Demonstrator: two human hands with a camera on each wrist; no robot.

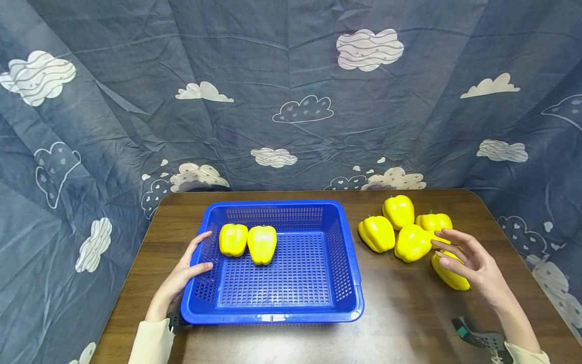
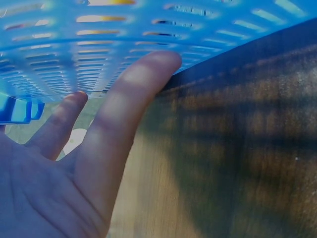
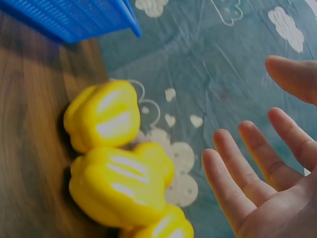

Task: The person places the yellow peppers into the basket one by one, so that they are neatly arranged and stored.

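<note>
A blue plastic basket with slotted walls stands on the table, and two yellow bell peppers, one left and one right, lie in its left part. My left hand is at the basket's left rim, thumb and fingers spread; in the left wrist view its thumb stretches across the slotted wall. To the right, my right hand hovers over a group of yellow bell peppers, partly covering some. Its fingers are loosely bent and apart; the right wrist view shows nothing between fingers and thumb.
The brown wooden table carries everything. Behind it and at the sides hangs a dark blue cloth with cloud prints. Bell peppers lie close together right of the basket, touching or overlapping.
</note>
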